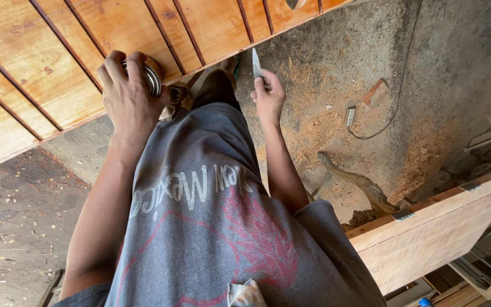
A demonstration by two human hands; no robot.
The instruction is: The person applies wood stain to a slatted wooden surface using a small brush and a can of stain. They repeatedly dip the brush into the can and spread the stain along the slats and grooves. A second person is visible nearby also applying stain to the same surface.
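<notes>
Wood, reddish and grooved: a panel [41, 62] is filling the upper left of the view, its lower edge running diagonally toward the top right. The left hand [125, 94] is gripping a small metal tin [151, 77], fingers wrapped closed around it, and is holding it against that edge, apparently so the contents stay within reach of the blade. The right hand [268, 96] is closing its fingers on a putty knife [256, 63], blade pointing up toward the panel edge, seemingly poised for working there. Sawdust is lying across the concrete floor [456, 68]. A pale board [427, 239] is standing at lower right, well apart from both hands.
</notes>
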